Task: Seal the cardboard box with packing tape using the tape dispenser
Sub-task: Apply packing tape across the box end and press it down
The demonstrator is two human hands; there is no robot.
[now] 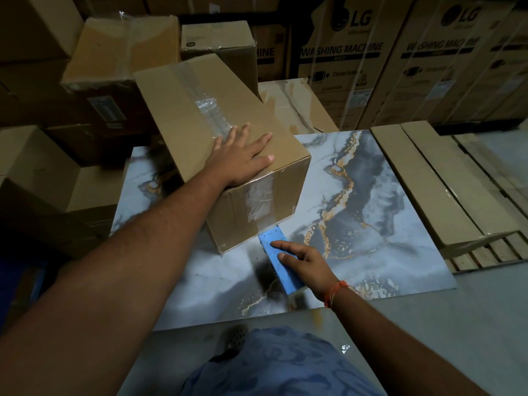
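Observation:
A brown cardboard box [183, 110] sits on a marble-patterned slab [385, 201], turned at an angle. Clear packing tape [210, 110] runs along its top seam and down the near side. My left hand [243, 155] lies flat on the box's near top corner, fingers spread, holding nothing. My right hand [303, 261] grips a blue tape dispenser [271, 238] low on the slab, just below the box's near bottom edge. The dispenser's front tip is close to the lower end of the tape on the box's side; I cannot tell if they touch.
Several cardboard boxes [120, 50] are stacked behind and to the left. Large washing machine cartons [357, 58] line the back. Flat long cartons [428, 181] on a wooden pallet border the slab's right side. Grey floor [457, 324] and my blue-clothed knee [271, 364] are in front.

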